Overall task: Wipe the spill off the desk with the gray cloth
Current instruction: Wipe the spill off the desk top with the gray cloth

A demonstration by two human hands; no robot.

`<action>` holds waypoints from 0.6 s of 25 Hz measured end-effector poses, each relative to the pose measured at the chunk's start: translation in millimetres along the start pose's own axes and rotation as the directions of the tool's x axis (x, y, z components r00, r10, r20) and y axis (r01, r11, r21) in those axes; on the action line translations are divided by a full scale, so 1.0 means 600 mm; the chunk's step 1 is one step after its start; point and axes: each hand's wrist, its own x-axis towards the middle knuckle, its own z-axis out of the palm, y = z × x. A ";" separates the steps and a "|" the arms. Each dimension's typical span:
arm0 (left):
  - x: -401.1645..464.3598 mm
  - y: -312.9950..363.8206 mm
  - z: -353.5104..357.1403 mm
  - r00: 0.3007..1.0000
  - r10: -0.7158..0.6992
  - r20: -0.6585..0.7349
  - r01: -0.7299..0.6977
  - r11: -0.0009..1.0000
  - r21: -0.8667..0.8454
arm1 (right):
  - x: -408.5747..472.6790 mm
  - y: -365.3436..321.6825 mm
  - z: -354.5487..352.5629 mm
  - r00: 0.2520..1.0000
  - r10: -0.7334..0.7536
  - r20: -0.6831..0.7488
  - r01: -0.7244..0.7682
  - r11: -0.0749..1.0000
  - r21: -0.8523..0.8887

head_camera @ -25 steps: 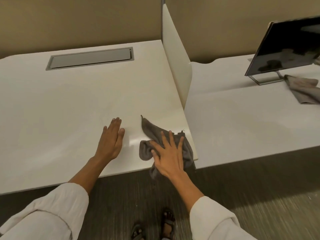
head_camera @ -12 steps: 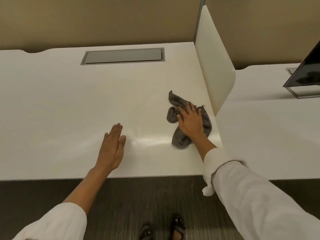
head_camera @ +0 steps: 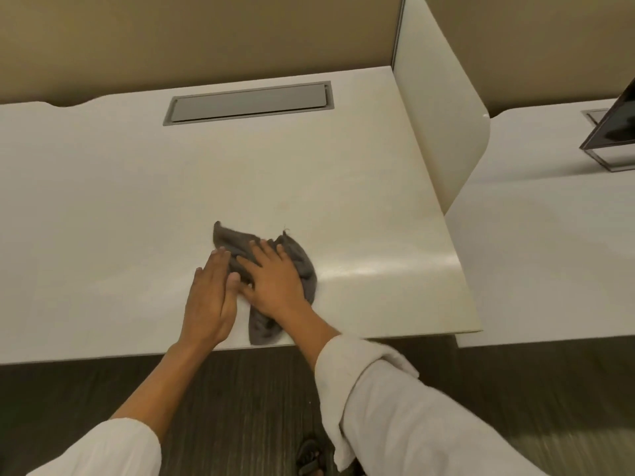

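Head view: right hand (head_camera: 275, 282) flat, fingers spread, pressing the gray cloth (head_camera: 298, 259) onto the counter (head_camera: 120, 207), cloth's long axis running front-to-back under that palm, left hand (head_camera: 211, 297) flat, empty, touching its left edge.

Right hand (head_camera: 275, 281) slid gray cloth (head_camera: 302, 259) leftward, meeting left hand (head_camera: 209, 297).

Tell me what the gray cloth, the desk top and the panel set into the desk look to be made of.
Gray cloth: soft woven fabric, probably terry or microfibre; it bunches into folds and a loose thread sticks up.
Desk: smooth off-white top, likely laminate, semi-gloss; a sheen shows to the right of the cloth.
Recessed panel: flat gray, matte, possibly metal or plastic; the look leaves it open.
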 end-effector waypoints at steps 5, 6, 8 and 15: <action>0.015 0.016 0.001 0.999 0.021 0.025 -0.021 1.000 -0.002 | -0.128 0.005 -0.016 0.956 0.256 -0.143 -0.253 0.967 0.043; 0.021 0.029 0.007 0.999 0.016 0.036 -0.016 1.000 -0.002 | -0.154 0.031 -0.028 0.916 0.350 -0.195 -0.351 0.936 0.032; 0.035 0.058 0.022 0.997 0.042 0.062 -0.041 0.999 -0.012 | -0.202 0.101 -0.057 0.804 0.514 -0.299 -0.534 0.845 0.019; 0.109 0.102 0.067 0.986 0.136 0.094 -0.132 0.990 -0.056 | -0.140 0.297 -0.151 0.676 0.608 -0.416 -0.677 0.735 -0.026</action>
